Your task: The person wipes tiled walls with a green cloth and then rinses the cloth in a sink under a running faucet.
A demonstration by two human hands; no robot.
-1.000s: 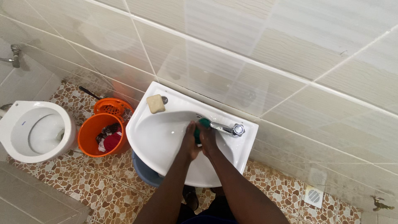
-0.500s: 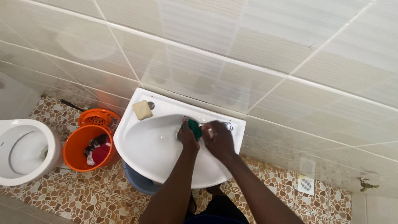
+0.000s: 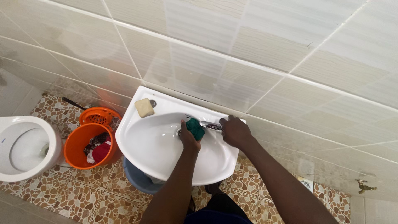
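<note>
Since a moment ago my right hand (image 3: 234, 131) has left the green sponge and gone out to the tap handle at the sink's back corner, where it now sits closed over the knob, hiding it. My left hand (image 3: 188, 137) has stayed on the green sponge (image 3: 195, 128), fingers wrapped round it, pressing it up under the spout of the chrome tap (image 3: 210, 125). That spout is a short, shiny metal tube running between my two hands.

Below both hands curves the white sink (image 3: 153, 147), glossy glazed ceramic, with a smooth oval bowl; whether water stands in it I cannot tell. Beyond my left hand, on the flat back ledge, lies a squarish bar of pale tan soap (image 3: 144, 107), matte and rounded at its corners.

Further out on my left hand's side stands an orange plastic bucket (image 3: 76, 147) on the floor, holding crumpled red, white and dark cloth. Touching its far rim is an orange perforated lid (image 3: 98, 116) with a dark handle sticking out past it. Under the sink, near my left forearm, a blue-grey plastic basin (image 3: 133, 178) peeks out; its contents are hidden. Furthest out on that side is the white toilet bowl (image 3: 16, 170). Pebble-patterned brown tiles cover the floor (image 3: 107, 203), and large glossy cream tiles cover the wall (image 3: 248, 49).
</note>
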